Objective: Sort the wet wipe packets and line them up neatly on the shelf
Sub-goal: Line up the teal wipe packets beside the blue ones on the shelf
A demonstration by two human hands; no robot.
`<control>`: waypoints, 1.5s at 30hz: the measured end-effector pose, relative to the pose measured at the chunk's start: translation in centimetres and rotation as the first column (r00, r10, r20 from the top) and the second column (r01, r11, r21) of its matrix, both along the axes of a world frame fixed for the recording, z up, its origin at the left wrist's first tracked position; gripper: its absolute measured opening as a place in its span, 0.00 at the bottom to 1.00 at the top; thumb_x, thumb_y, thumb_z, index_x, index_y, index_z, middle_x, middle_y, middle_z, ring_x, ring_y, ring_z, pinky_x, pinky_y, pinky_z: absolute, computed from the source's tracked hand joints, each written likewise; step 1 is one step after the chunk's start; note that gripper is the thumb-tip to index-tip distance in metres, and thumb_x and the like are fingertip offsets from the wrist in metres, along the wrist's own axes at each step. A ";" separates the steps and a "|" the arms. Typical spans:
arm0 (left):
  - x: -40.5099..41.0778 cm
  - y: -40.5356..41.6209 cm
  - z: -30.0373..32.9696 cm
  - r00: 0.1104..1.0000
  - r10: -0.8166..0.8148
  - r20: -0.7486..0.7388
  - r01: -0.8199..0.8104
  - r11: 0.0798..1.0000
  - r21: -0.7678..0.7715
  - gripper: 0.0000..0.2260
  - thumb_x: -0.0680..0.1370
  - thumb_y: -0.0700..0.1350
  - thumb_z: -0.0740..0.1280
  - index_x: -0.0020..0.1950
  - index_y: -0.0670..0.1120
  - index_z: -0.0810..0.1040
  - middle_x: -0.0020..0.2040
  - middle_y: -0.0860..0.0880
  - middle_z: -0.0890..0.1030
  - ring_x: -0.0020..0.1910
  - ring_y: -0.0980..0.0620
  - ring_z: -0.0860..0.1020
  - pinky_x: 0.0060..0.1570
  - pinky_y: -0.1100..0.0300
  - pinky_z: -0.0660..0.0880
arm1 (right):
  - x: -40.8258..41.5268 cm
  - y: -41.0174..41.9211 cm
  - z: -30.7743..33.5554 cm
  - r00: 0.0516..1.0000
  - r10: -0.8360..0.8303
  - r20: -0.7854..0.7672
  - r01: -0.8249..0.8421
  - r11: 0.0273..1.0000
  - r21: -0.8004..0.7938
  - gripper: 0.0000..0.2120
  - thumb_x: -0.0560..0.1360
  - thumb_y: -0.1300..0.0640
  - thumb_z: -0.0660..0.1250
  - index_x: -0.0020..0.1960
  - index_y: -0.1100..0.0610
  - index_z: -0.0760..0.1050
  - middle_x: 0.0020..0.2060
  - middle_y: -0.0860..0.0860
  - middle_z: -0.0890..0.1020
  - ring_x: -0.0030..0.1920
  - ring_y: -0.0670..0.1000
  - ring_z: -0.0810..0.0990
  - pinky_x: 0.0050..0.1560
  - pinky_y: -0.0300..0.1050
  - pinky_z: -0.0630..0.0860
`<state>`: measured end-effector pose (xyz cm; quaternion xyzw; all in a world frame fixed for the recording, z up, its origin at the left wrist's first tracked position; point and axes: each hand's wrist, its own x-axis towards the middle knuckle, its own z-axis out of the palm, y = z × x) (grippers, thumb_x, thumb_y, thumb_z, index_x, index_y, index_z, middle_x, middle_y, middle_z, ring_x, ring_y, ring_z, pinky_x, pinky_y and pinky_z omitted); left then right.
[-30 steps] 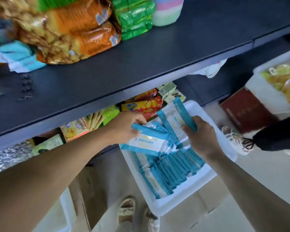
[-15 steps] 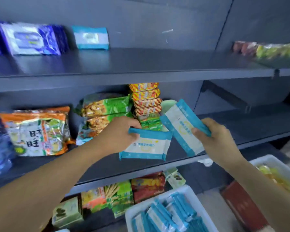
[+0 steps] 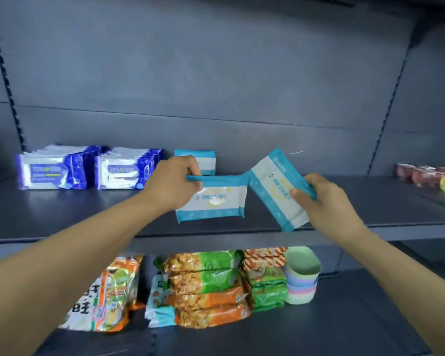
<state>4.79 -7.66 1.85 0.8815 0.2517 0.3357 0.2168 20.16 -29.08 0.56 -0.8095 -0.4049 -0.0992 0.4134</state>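
Over the shelf (image 3: 370, 201), the left hand (image 3: 174, 185) pinches a teal packet (image 3: 212, 199); the right hand (image 3: 324, 199) grips a tilted packet (image 3: 272, 186) beside it. Their print is too blurred to read.

Upper shelf (image 3: 344, 201): dark grey, looked like painted metal, matt with a faint sheen. Teal-and-white wipe packets (image 3: 212, 201) (image 3: 278, 191): soft plastic film, smooth, low gloss. Blue wipe packs (image 3: 52, 169): glossier film, crinkled at the side folds. Snack bags (image 3: 206, 286) below: shiny, wrinkled foil-like plastic. Stacked pastel cups (image 3: 302, 276): smooth matt plastic.
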 end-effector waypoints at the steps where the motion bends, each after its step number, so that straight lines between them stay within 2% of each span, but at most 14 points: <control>1: 1.0 1.6 0.3 1.000 0.010 -0.004 -0.010 1.000 -0.016 0.12 0.73 0.39 0.69 0.34 0.50 0.71 0.44 0.48 0.80 0.44 0.47 0.77 0.42 0.59 0.71 | 0.7 1.4 0.4 1.000 0.006 -0.009 -0.006 1.000 -0.017 0.08 0.79 0.54 0.61 0.51 0.59 0.71 0.40 0.48 0.77 0.35 0.43 0.74 0.26 0.34 0.68; 3: 3.3 5.0 0.8 0.999 0.028 -0.019 -0.029 0.999 -0.027 0.11 0.73 0.38 0.69 0.35 0.50 0.71 0.43 0.49 0.79 0.44 0.48 0.75 0.41 0.62 0.67 | 2.4 4.3 0.9 0.999 0.016 -0.034 -0.018 0.998 -0.052 0.08 0.79 0.54 0.61 0.51 0.60 0.71 0.41 0.48 0.77 0.36 0.43 0.75 0.26 0.33 0.68; 8: 9.8 13.2 1.2 0.992 0.067 -0.103 -0.073 0.996 -0.056 0.13 0.72 0.39 0.71 0.33 0.50 0.70 0.39 0.50 0.76 0.43 0.47 0.75 0.45 0.57 0.73 | 6.9 10.6 1.3 1.000 -0.023 -0.014 0.021 0.992 -0.125 0.06 0.79 0.54 0.62 0.47 0.57 0.70 0.40 0.48 0.79 0.34 0.44 0.76 0.24 0.32 0.67; 15: 15.7 20.7 0.7 0.991 0.019 -0.129 -0.030 0.996 -0.086 0.14 0.72 0.36 0.70 0.33 0.50 0.70 0.40 0.49 0.75 0.41 0.50 0.73 0.42 0.62 0.67 | 10.5 16.7 1.3 1.000 0.002 0.022 0.004 0.971 -0.238 0.09 0.79 0.56 0.63 0.41 0.49 0.66 0.44 0.45 0.76 0.35 0.40 0.74 0.23 0.31 0.67; 18: 17.0 21.9 -0.2 0.987 0.017 -0.161 -0.024 0.999 -0.038 0.15 0.72 0.37 0.70 0.32 0.51 0.69 0.42 0.49 0.76 0.42 0.50 0.73 0.42 0.62 0.68 | 11.3 18.2 1.0 0.999 0.046 0.013 -0.041 0.959 -0.279 0.09 0.78 0.56 0.64 0.41 0.48 0.67 0.44 0.42 0.75 0.37 0.39 0.74 0.24 0.30 0.68; 22: 17.2 22.2 -0.3 0.964 0.076 -0.255 -0.032 0.984 0.174 0.10 0.72 0.38 0.69 0.37 0.51 0.71 0.46 0.51 0.78 0.45 0.49 0.76 0.41 0.59 0.71 | 12.3 19.3 0.8 0.995 0.099 0.020 -0.087 0.941 -0.326 0.07 0.77 0.55 0.65 0.42 0.48 0.71 0.42 0.38 0.77 0.38 0.39 0.76 0.28 0.33 0.70; 28: 17.3 22.5 0.9 0.941 0.143 -0.306 -0.028 0.935 0.353 0.10 0.72 0.37 0.68 0.40 0.53 0.76 0.49 0.50 0.81 0.50 0.47 0.78 0.42 0.59 0.70 | 12.8 21.8 1.2 0.981 0.193 0.033 -0.170 0.922 -0.348 0.06 0.76 0.57 0.67 0.43 0.46 0.75 0.42 0.43 0.82 0.42 0.45 0.78 0.37 0.38 0.73; 30: 17.4 22.8 1.0 0.937 0.149 -0.317 -0.023 0.929 0.370 0.08 0.72 0.39 0.69 0.40 0.52 0.75 0.49 0.51 0.81 0.50 0.48 0.78 0.41 0.59 0.69 | 12.8 23.3 1.4 0.973 0.227 0.040 -0.198 0.911 -0.362 0.07 0.76 0.58 0.67 0.44 0.46 0.76 0.43 0.45 0.82 0.43 0.47 0.79 0.39 0.39 0.74; 34: 17.3 23.4 1.9 0.920 0.129 -0.371 0.015 0.932 0.362 0.08 0.71 0.42 0.73 0.41 0.52 0.76 0.49 0.52 0.81 0.50 0.48 0.78 0.43 0.60 0.71 | 12.4 26.6 1.3 0.952 0.305 0.042 -0.267 0.886 -0.378 0.07 0.75 0.61 0.68 0.47 0.48 0.77 0.46 0.46 0.81 0.43 0.44 0.78 0.38 0.30 0.72; 37: 16.8 24.2 2.8 0.908 0.089 -0.409 0.048 0.949 0.312 0.11 0.72 0.36 0.70 0.43 0.52 0.76 0.50 0.50 0.81 0.51 0.48 0.78 0.51 0.56 0.76 | 12.2 28.8 1.0 0.946 0.315 0.076 -0.264 0.884 -0.385 0.08 0.74 0.61 0.69 0.53 0.54 0.78 0.49 0.48 0.81 0.48 0.47 0.78 0.47 0.37 0.74; 39: 16.1 24.8 3.4 0.908 0.074 -0.412 0.056 0.954 0.294 0.12 0.72 0.34 0.69 0.43 0.52 0.74 0.51 0.49 0.81 0.51 0.48 0.78 0.53 0.55 0.76 | 12.1 29.9 0.9 0.946 0.311 0.090 -0.256 0.889 -0.381 0.08 0.74 0.61 0.68 0.53 0.54 0.78 0.49 0.48 0.81 0.48 0.48 0.78 0.47 0.38 0.73; 42: 14.9 25.3 3.7 0.897 0.070 -0.436 0.071 0.951 0.300 0.11 0.73 0.33 0.68 0.49 0.48 0.77 0.53 0.48 0.80 0.53 0.47 0.78 0.55 0.54 0.76 | 12.2 31.0 0.6 0.951 0.285 0.116 -0.224 0.901 -0.372 0.08 0.74 0.61 0.68 0.53 0.54 0.78 0.50 0.49 0.81 0.48 0.49 0.77 0.47 0.39 0.73; 45: 14.2 24.9 3.2 0.863 0.077 -0.499 0.091 0.948 0.304 0.18 0.73 0.35 0.68 0.61 0.45 0.73 0.56 0.46 0.78 0.54 0.46 0.76 0.55 0.53 0.76 | 12.4 31.9 0.0 0.961 0.202 0.189 -0.130 0.932 -0.338 0.12 0.72 0.58 0.71 0.54 0.53 0.74 0.53 0.51 0.79 0.51 0.52 0.77 0.52 0.47 0.75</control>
